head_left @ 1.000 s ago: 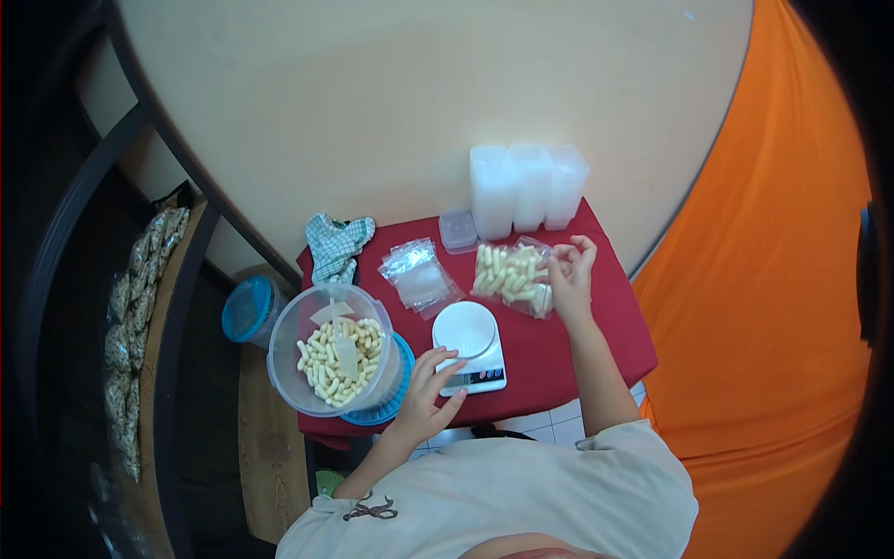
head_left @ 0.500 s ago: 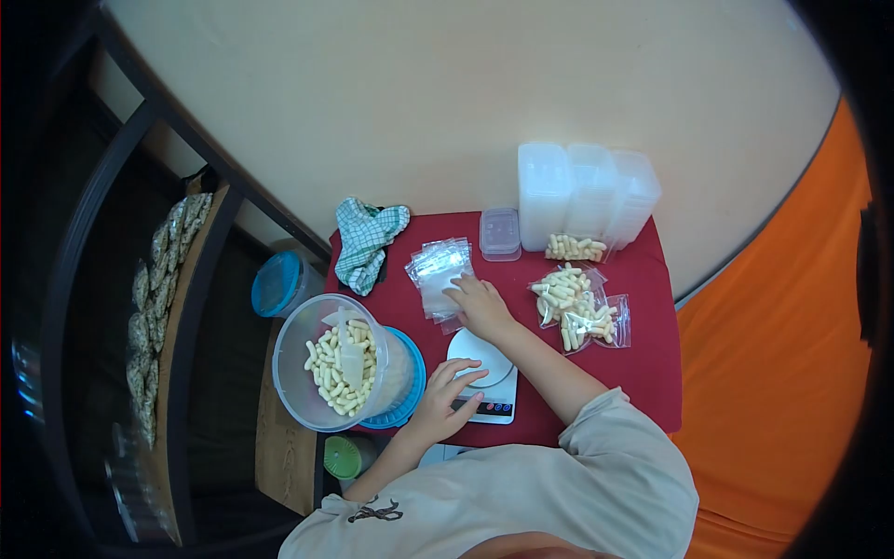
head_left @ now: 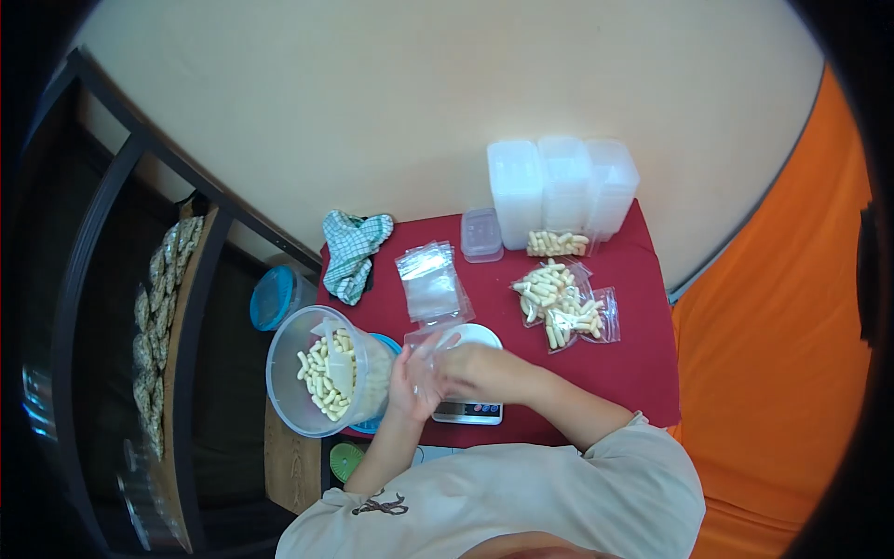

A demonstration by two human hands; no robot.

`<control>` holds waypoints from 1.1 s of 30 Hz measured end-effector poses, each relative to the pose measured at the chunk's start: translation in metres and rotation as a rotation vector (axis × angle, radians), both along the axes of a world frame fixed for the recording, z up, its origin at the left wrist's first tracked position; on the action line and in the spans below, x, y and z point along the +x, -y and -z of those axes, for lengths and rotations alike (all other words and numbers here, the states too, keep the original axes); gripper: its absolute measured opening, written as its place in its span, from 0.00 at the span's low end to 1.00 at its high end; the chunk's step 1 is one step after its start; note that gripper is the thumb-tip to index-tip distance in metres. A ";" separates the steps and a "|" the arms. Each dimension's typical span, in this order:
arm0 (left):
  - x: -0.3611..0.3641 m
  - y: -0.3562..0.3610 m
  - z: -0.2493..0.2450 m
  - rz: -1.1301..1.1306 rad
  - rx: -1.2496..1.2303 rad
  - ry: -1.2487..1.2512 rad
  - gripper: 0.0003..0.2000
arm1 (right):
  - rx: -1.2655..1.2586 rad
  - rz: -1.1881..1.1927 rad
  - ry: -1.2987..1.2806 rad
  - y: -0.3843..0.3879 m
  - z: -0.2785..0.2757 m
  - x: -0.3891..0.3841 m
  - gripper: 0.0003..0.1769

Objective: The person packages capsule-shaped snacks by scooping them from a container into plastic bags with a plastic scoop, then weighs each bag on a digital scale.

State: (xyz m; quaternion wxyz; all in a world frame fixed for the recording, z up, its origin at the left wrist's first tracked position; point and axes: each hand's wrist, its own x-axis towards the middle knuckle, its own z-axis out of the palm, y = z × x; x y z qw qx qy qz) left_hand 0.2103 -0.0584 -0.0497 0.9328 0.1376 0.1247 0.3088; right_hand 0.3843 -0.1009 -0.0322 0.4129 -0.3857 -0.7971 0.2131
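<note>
Both hands meet over the white kitchen scale (head_left: 468, 408) and hold one empty clear zip bag (head_left: 426, 356) between them. My left hand (head_left: 407, 384) grips its left side, my right hand (head_left: 470, 369) its right. Just to the left stands a clear tub (head_left: 289, 402) of pale puffed snack sticks with a scoop inside. A pile of empty zip bags (head_left: 431, 281) lies on the red cloth (head_left: 633, 373) behind the scale. Filled snack bags (head_left: 559, 300) lie to the right.
Stacked translucent lidded boxes (head_left: 562, 184) stand at the back against the wall, a small lidded box (head_left: 481, 234) beside them. A green checked cloth (head_left: 352, 248) lies at the back left. A blue-lidded jar (head_left: 276, 296) and a dark shelf with packed bags (head_left: 156, 307) are at left.
My right hand took a bag from the pile and drew back over the scale. My left hand rose off the scale to grip the same bag.
</note>
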 end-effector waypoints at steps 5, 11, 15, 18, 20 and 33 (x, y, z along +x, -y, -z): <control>0.022 0.003 0.004 0.029 0.442 -0.424 0.14 | 0.064 0.253 -0.264 0.038 -0.011 0.031 0.17; 0.045 0.012 -0.009 0.439 0.818 -0.714 0.12 | -0.347 0.492 -0.376 0.066 -0.024 0.081 0.18; 0.056 0.017 -0.013 0.442 0.819 -0.646 0.10 | -0.501 0.599 -0.474 0.088 -0.021 0.089 0.13; 0.062 0.020 -0.017 0.372 0.859 -0.716 0.10 | -0.430 0.545 -0.831 0.098 -0.025 0.079 0.09; 0.064 0.022 -0.026 0.457 0.912 -0.774 0.10 | -0.376 0.611 -0.692 0.102 -0.024 0.074 0.06; 0.059 0.058 -0.064 -0.392 2.074 -1.093 0.59 | -0.398 0.578 -0.693 0.111 -0.035 0.033 0.05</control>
